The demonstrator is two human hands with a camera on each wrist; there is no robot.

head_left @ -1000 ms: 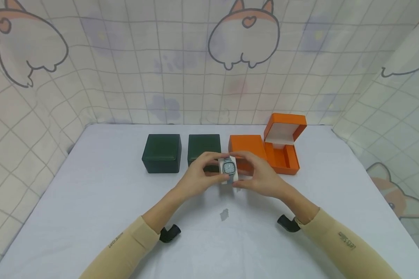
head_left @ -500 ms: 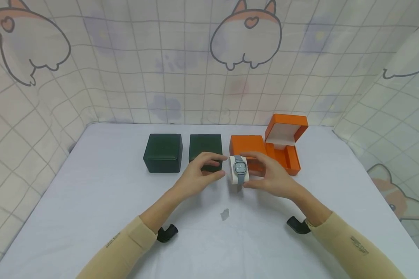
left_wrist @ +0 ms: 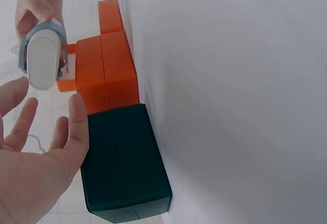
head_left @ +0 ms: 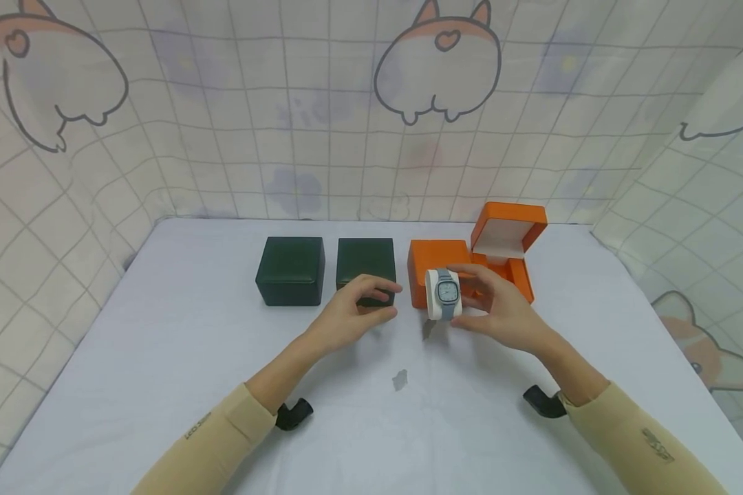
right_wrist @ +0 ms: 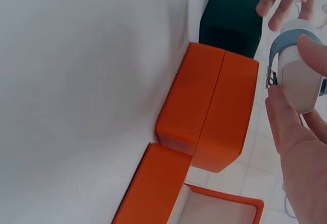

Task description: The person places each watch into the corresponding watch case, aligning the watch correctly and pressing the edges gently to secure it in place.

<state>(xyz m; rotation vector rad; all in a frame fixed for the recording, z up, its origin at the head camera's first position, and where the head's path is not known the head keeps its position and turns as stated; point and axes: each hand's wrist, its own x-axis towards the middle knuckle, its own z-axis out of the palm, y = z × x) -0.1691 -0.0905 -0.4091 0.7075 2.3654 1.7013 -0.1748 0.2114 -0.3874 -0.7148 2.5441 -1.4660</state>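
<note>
Corgi-print grid cloth hangs behind and beside a white-covered tabletop (head_left: 161, 357) that carries four small boxes in a row. From the left stand two closed dark green leatherette boxes (head_left: 289, 271) (head_left: 365, 263), then a closed orange box (head_left: 422, 269), then an open orange box (head_left: 509, 256) with its lid tilted up and its pale lining showing.

The right hand (head_left: 501, 311) holds a grey square-faced wristwatch wrapped round a white cushion (head_left: 444, 293), thumb and fingers pinching the cushion's sides. It hangs above the tabletop, just in front of the closed orange box and near the open one.

The left hand (head_left: 351, 313) hovers in front of the second green box, fingers loosely spread and holding nothing; the left wrist view shows it apart from the watch.

Judging from this, the watch on its cushion is lifted and close to the open box, but not yet set inside; seating it and closing the lid appear to remain.
</note>
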